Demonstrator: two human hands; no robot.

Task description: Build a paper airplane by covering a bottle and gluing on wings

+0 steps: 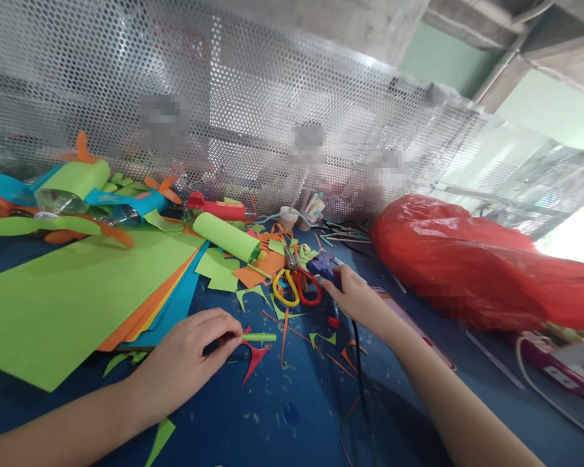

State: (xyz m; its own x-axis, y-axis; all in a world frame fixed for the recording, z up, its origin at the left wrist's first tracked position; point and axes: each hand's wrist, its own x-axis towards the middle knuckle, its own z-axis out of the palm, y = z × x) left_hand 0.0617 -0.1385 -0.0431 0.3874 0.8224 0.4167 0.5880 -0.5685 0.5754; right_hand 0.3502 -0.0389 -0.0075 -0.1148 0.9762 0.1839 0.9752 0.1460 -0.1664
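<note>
1. Head view: at 7 o'clock the left hand (189,350) pinches one end of a slim green paper roll (263,337) between thumb and fingers; its free end points to the right, above a red paper scrap (255,360).
2. Toward 4 o'clock the right hand (354,295) is wrapped round a blue glue gun (324,263), as it appears to be, beside the scissors (298,281).
3. The step looks like bringing roll and glue gun into use together, perhaps for gluing. A next move would seem to call for lifting the gun clear of the scissors and keeping its tip off the pinching fingers.
4. The left fingers hide the roll's near end. The right hand covers the gun's handle, so I cannot tell whether a finger is on a trigger; its tip is hard to make out among the scraps. The black cable (358,363) fades into shadow near 5 o'clock.
</note>
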